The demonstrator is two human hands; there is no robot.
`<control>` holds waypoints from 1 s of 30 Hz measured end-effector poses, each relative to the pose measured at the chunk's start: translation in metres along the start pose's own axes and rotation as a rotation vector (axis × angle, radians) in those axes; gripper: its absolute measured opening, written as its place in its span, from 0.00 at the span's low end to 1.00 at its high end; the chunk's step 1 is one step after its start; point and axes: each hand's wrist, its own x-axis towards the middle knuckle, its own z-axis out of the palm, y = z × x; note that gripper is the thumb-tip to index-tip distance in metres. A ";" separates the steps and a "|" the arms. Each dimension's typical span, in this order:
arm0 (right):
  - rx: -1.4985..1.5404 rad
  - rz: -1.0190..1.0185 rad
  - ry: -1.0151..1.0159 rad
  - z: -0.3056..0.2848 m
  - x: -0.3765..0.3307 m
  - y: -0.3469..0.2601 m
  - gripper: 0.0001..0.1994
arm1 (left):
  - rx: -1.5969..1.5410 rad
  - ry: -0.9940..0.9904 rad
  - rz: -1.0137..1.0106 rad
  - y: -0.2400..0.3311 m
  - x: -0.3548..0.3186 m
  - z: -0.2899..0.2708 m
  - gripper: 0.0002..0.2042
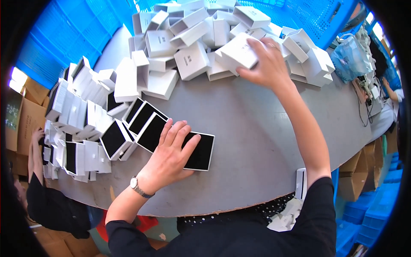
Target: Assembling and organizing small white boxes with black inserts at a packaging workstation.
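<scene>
My left hand [169, 152] lies over a shallow white box base with a black inside [201, 152], its thumb at the near edge and its index finger by the far edge. Its other fingers reach beside another black-lined base [152, 132] in a slanting row. At the far side, my right hand [267, 62] grips a white box lid [237, 52], thumb on the near side and fingers over the top. The lid is tilted, in front of a heap of similar white lids [192, 60].
White bases stand packed in rows [77, 111] on the left of the grey table [257, 162]. Blue crates [77, 34] rise behind. Another person's hand [37, 136] is by the rows at left. A white box [301, 184] stands at the near right edge.
</scene>
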 end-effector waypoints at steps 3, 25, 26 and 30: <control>-0.121 -0.015 -0.043 -0.030 -0.093 -0.035 0.43 | -0.215 0.103 -0.023 0.013 -0.013 0.019 0.41; 0.325 -0.257 -0.657 -0.076 -0.170 -0.072 0.54 | -0.532 0.220 -0.124 0.066 -0.034 0.069 0.44; 0.393 -0.352 -0.662 -0.074 -0.167 -0.071 0.53 | -0.531 0.224 -0.106 0.069 -0.032 0.070 0.44; 0.505 -0.393 -0.602 -0.072 -0.172 -0.064 0.52 | -0.524 0.206 -0.069 0.057 -0.028 0.071 0.44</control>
